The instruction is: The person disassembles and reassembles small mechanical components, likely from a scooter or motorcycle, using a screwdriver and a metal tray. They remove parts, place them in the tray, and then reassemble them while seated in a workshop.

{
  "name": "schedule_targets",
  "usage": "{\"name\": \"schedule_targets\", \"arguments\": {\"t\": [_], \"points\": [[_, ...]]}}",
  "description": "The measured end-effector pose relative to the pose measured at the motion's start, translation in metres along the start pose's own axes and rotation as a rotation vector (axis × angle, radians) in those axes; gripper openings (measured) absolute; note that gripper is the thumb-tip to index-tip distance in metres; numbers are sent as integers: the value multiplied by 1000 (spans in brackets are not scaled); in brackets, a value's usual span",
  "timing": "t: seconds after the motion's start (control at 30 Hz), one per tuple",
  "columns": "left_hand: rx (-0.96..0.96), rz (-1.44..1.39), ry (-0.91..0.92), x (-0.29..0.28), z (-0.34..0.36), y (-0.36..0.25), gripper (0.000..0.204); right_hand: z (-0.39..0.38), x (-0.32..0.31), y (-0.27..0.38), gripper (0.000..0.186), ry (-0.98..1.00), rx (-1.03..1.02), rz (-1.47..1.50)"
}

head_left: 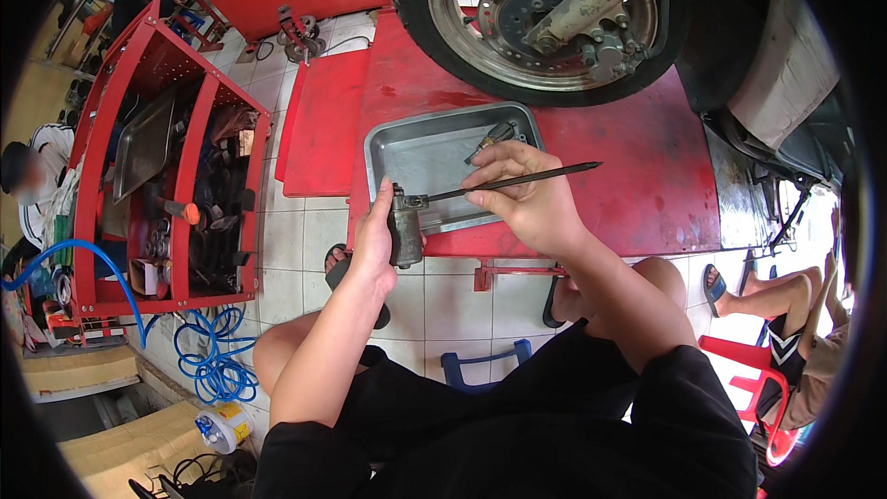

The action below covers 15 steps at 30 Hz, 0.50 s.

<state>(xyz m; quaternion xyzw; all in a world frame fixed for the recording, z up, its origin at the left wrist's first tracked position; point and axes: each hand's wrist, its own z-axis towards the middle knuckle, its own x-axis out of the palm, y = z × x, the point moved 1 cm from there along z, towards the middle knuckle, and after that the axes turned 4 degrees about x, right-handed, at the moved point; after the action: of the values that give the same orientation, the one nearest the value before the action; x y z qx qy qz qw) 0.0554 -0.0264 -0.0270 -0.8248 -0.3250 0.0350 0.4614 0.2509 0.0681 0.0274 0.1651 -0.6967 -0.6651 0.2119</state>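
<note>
Head view of a seated person working at the edge of a red motorcycle lift platform (637,157). The left hand (374,245) was closed around a small, dark, grimy cylindrical metal part (405,226), probably a brake cylinder body, held upright just off the platform's near edge and in front of a grey metal tray (420,152). The right hand (527,194) pinched a long, thin, dark metal rod (517,182), a pick or punch by its pointed far end, between thumb and fingertips near its middle; the rod lay nearly level, its near end meeting the top of the part.

The part appeared to be solid cast metal: rigid, dense for its size, and likely greasy, so a full wrap of palm and fingers about its barrel, as shown, seemed the secure hold. The rod looked stiff and light, best gripped close to the working end for control, since a slip could drive the point toward the holding hand.

A small brass-coloured fitting (492,139) lay in the tray's far corner. Behind the tray stood the front wheel (545,9) with its brake disc. A red tool cart (166,185) stood to the left, a blue air hose (212,360) coiled on the tiled floor beside it.
</note>
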Motion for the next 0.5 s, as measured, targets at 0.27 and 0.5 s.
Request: {"name": "schedule_targets", "arguments": {"t": [0.27,0.5], "points": [[-10,0,-14,2,0,1,59,2,-4,2,27,56,72,-170],[-36,-19,-8,2,0,0,58,-1,-2,6,22,93,78,-195]]}}
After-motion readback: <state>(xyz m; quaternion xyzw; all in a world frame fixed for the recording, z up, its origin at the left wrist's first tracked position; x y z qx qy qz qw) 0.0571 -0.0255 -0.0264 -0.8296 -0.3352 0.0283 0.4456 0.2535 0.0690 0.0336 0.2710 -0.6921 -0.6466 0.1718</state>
